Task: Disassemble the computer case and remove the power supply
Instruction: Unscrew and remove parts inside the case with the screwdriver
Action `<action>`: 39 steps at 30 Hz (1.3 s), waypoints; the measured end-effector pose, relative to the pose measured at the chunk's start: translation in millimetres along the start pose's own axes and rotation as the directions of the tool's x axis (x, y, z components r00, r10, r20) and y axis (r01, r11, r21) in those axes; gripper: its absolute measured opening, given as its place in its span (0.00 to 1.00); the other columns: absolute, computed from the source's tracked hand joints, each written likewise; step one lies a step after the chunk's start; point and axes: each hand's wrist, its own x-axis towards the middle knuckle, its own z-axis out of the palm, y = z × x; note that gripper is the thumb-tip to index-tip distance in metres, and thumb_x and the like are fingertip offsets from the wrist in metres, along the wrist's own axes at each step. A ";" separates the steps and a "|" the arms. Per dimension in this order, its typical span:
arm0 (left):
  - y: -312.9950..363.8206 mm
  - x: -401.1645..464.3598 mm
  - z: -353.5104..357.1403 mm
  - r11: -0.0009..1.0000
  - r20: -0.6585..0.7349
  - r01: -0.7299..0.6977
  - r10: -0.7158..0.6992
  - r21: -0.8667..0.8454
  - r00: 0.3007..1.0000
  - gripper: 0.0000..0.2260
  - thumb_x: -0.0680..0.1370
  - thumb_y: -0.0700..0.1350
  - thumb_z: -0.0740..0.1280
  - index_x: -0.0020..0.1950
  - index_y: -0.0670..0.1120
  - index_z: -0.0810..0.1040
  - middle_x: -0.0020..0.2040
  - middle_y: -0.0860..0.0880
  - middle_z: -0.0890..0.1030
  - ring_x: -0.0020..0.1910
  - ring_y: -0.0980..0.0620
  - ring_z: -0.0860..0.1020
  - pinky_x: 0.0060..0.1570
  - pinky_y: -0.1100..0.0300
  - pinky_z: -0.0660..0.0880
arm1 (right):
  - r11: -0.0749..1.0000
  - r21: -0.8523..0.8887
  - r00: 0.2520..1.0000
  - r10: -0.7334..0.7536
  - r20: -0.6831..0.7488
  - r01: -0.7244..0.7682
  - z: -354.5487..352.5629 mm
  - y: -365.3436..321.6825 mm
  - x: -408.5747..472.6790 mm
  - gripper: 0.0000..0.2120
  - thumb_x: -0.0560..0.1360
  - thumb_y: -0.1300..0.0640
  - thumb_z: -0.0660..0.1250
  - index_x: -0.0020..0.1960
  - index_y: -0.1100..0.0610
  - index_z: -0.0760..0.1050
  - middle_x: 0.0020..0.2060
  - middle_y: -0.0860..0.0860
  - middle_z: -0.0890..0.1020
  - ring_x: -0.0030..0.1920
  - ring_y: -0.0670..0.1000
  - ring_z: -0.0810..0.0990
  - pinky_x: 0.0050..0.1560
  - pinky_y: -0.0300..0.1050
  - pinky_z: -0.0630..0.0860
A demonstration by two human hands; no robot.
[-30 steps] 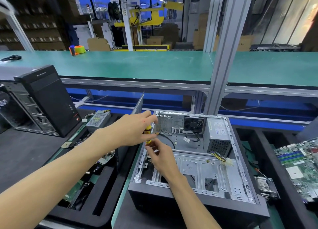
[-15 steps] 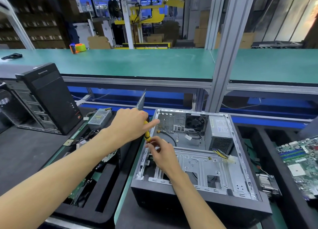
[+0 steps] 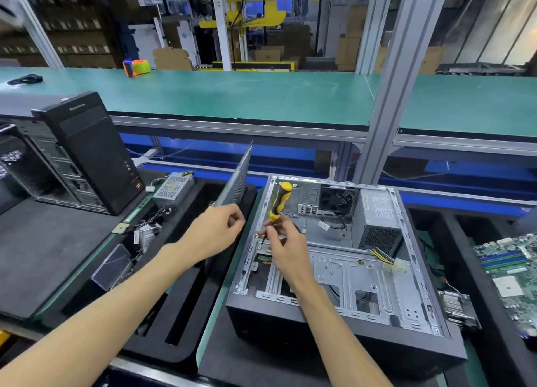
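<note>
- The power supply sits in the far right corner of the open computer case, which lies on its side, and its yellow-and-black cable bundle trails onto the metal drive tray.
- The right hand pinches the lower shaft of a yellow-and-black screwdriver, tip down at the case's left rail, handle leaning away.
- The left hand hovers just left of the case, fingers loosely curled with the tips close together; I cannot tell whether they hold anything small.
- The supply lies well to the right of both hands, across the case.
- I'd worry the tip could skid off the screw under so low a pinch, or a freed screw drop into the chassis.
- Pulling the supply with cables snagged could also jam it.
</note>
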 end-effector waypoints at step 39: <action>1.7 5.3 19.1 0.971 -0.022 -0.037 0.032 -0.234 0.999 0.10 0.82 0.38 0.61 0.56 0.48 0.80 0.43 0.53 0.84 0.44 0.56 0.82 0.52 0.51 0.79 | 0.996 -0.077 0.996 0.055 0.072 -0.049 3.3 8.1 2.2 0.06 0.83 0.53 0.60 0.51 0.45 0.75 0.43 0.40 0.85 0.47 0.46 0.84 0.50 0.56 0.82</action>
